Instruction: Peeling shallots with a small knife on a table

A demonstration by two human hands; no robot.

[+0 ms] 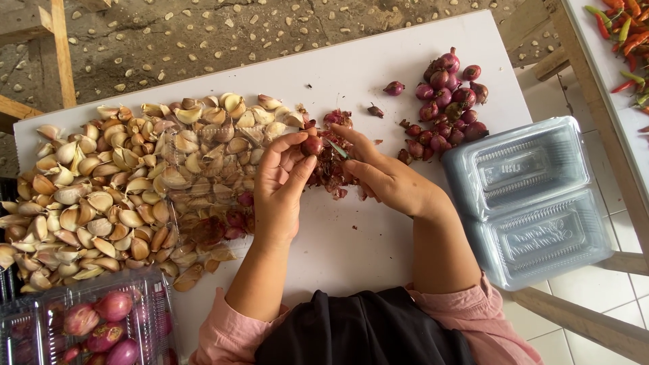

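Note:
My left hand [280,182] holds a small red shallot [312,144] between thumb and fingertips above the white table [351,74]. My right hand [385,177] grips a small knife [338,149] whose blade touches the shallot. A heap of reddish shallot skins [331,172] lies under both hands. A pile of unpeeled shallots [447,101] sits to the right of my right hand. Several peeled shallots [230,220] lie in a clear tray left of my left wrist.
A large spread of garlic cloves [108,189] covers the table's left half. An open clear plastic container [534,199] rests at the right edge. A clear box of peeled shallots [101,324] is at bottom left. Chillies [625,34] lie on another table, top right.

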